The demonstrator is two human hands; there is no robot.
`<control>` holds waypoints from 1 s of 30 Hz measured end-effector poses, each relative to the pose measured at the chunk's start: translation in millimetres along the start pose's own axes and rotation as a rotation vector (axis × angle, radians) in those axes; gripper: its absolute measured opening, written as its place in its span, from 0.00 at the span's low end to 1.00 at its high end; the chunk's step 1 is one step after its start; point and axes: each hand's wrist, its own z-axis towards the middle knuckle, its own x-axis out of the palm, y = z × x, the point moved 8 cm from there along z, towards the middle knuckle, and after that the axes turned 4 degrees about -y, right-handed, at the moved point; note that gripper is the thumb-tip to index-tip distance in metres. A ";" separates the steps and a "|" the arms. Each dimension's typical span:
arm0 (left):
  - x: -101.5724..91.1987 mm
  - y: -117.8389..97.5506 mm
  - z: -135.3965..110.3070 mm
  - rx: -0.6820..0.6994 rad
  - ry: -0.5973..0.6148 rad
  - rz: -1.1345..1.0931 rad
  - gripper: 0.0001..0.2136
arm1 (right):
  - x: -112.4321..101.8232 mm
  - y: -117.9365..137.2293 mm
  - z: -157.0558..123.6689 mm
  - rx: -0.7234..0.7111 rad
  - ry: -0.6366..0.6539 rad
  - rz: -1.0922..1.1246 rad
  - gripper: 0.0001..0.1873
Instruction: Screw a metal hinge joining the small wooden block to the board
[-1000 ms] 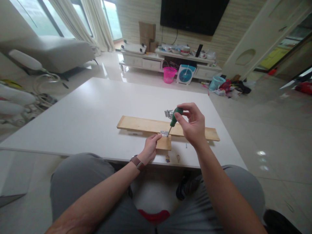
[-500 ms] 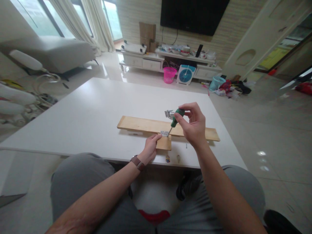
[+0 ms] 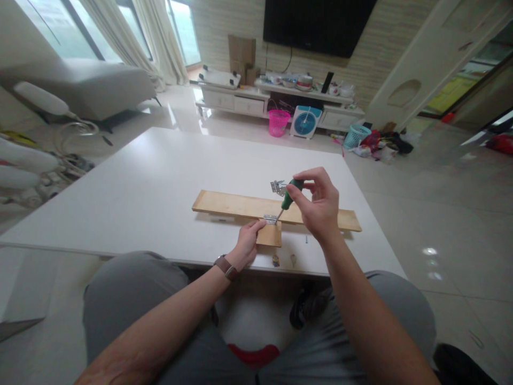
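Left hand [image 3: 247, 245] pinched the block [image 3: 269, 236] from its left side, thumb on top, right beside the hinge [image 3: 270, 219]; other fingers mostly hidden. Right hand [image 3: 319, 206] gripped the driver [image 3: 292, 193] by its green handle, thumb against fingertips, some fingers curled out of sight. Driver was tilted: handle up and to the right, shaft down to the right end of the hinge. Tip looked to be touching; too small to tell if it was seated in a screw head. Hinge sat at the joint of block and board [image 3: 228, 203]. Board ran roughly along the near edge of the table [image 3: 132, 187], set back from it, right end near the right edge. Block was on the board's near side, between it and the table's near edge. Loose hinges [image 3: 276, 186] lay in a small pile beyond the board, toward the table's right edge, just behind the driver handle. One screw [image 3: 306, 239] was near the board, on the side facing the near edge, right of the block. Closer to that edge, toward the near right corner: a small figure [image 3: 276, 260] and, just right of it, a small item [image 3: 293, 260] I couldn't identify. Left wrist wore a brown-strapped watch [image 3: 225, 267].
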 end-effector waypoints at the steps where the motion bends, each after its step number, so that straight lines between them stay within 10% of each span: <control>1: -0.2 0.2 0.1 -0.001 -0.001 -0.001 0.18 | 0.1 0.1 0.1 0.000 0.006 0.006 0.07; 30: 0.7 -0.4 0.2 0.003 0.011 -0.019 0.19 | -0.7 2.5 -0.6 -0.012 -0.020 0.051 0.09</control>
